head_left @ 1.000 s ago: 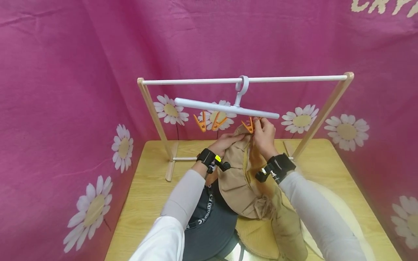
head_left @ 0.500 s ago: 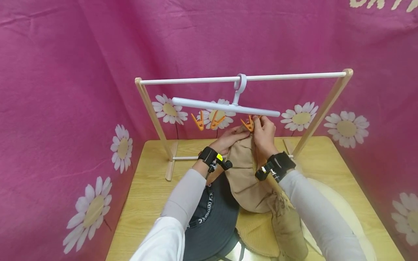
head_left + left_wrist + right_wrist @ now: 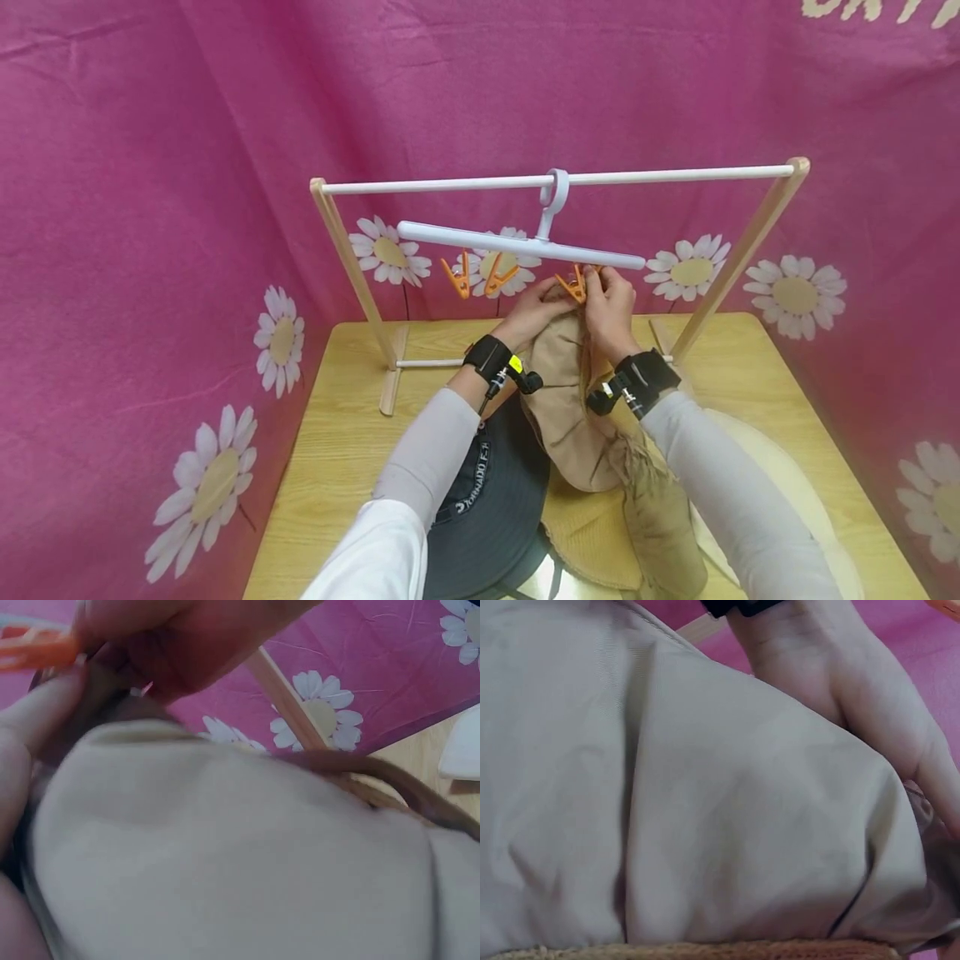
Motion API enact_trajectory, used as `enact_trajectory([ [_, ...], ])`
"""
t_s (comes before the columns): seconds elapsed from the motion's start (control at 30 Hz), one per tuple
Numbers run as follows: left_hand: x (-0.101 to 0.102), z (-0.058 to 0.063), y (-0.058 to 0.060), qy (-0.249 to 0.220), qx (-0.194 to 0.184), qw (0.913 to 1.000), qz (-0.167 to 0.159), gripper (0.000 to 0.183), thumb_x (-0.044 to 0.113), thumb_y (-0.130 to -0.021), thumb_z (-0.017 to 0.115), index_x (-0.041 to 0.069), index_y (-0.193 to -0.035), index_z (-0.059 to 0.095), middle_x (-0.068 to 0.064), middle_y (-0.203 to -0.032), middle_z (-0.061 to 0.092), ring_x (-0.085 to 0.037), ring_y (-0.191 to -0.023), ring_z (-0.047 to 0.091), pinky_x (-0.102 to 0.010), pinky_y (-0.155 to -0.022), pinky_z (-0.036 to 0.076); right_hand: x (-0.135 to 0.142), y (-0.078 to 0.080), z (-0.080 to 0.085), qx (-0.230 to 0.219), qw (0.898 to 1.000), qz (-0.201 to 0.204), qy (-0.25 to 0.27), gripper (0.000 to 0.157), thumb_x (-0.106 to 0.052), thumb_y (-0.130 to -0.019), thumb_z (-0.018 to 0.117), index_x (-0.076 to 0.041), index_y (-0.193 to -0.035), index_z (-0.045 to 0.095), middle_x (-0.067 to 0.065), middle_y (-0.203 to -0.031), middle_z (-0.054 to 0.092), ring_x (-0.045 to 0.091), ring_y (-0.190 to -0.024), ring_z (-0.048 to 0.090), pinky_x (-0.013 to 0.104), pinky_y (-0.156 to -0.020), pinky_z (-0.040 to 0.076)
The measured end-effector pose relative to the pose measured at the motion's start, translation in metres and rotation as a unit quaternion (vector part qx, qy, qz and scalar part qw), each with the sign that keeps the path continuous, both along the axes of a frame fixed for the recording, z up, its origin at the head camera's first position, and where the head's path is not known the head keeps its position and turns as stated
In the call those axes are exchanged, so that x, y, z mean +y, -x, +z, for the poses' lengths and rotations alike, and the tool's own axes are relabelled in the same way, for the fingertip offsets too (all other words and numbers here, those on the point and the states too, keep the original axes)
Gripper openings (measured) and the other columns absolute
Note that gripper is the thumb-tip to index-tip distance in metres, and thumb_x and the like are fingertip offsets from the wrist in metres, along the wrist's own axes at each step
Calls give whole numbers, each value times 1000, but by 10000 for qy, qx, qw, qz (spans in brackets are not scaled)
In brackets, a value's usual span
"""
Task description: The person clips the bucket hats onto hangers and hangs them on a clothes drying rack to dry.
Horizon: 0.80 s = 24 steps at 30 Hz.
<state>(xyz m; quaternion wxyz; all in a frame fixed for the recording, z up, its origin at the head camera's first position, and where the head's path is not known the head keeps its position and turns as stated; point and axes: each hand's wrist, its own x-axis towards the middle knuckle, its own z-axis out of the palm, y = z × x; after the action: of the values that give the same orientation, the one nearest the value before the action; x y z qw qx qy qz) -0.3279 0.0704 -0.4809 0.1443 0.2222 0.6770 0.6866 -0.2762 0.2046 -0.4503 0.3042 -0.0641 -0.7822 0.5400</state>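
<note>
A tan cloth hat (image 3: 566,400) hangs beneath the right part of a white hanger (image 3: 480,240). My left hand (image 3: 534,317) grips the top edge of its fabric, right beside an orange clip (image 3: 576,287). With thumb and fingers, my right hand (image 3: 611,310) pinches that clip. Whether the cloth lies between the clip's jaws is hidden. Beige fabric (image 3: 225,847) fills most of the left wrist view, with the clip blurred at upper left. In the right wrist view, the left hand (image 3: 855,682) shows behind the hat's cloth (image 3: 742,802).
Two more orange clips (image 3: 459,277) hang on the hanger's left half. A wooden rack with a white rail (image 3: 442,185) carries the hanger. On the table (image 3: 337,450) lie a dark brimmed hat (image 3: 495,517), a yellow corduroy piece (image 3: 592,533) and a cream round item (image 3: 787,492).
My left hand has moved up and right along the hat, closer to the clip. The hat's lower part has swung right. My right hand has stayed at the clip.
</note>
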Motion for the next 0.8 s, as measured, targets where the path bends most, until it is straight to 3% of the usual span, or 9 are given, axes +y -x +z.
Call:
enact_trajectory([
  [0.13, 3, 2, 1, 68, 87, 9998, 156, 40, 13, -102, 69, 5, -141, 64, -11, -140, 67, -21, -128, 64, -27, -102, 51, -2, 0, 2, 30, 9999, 52, 127, 29, -20, -108, 61, 4, -98, 73, 6, -80, 64, 4, -65, 48, 18, -58, 36],
  [0.27, 2, -3, 2, -60, -38, 9999, 157, 39, 13, -104, 66, 4, -142, 64, -11, -144, 64, -22, -133, 60, -28, -106, 49, -4, -3, 2, -9, 9999, 31, 97, 30, -21, -108, 60, 4, -99, 73, 10, -83, 68, 4, -67, 49, 17, -59, 37],
  [0.43, 1, -13, 1, -443, -410, 9977, 293, 40, 22, -102, 70, 7, -139, 67, -7, -139, 68, -16, -120, 66, -29, -101, 51, -5, -5, 3, -29, 9999, 28, 115, 32, -21, -108, 60, 5, -95, 71, 10, -81, 65, 3, -66, 49, 17, -59, 37],
  [0.63, 0, -22, 1, -860, -1077, 9899, 348, 43, 26, -104, 69, 0, -137, 66, -16, -133, 70, -13, -100, 71, -29, -91, 57, -2, -6, 4, -6, 9998, 70, 187, 30, -21, -108, 60, 4, -96, 72, 10, -82, 66, 3, -67, 50, 18, -60, 39],
  [0.8, -1, -21, 3, -791, -1190, 9891, 350, 42, 27, -103, 71, 0, -134, 67, -12, -121, 74, -13, -95, 72, -27, -86, 58, -1, -6, 4, -13, 9995, 191, 241, 28, -20, -108, 60, 4, -99, 73, 9, -83, 65, 4, -68, 51, 18, -60, 39],
])
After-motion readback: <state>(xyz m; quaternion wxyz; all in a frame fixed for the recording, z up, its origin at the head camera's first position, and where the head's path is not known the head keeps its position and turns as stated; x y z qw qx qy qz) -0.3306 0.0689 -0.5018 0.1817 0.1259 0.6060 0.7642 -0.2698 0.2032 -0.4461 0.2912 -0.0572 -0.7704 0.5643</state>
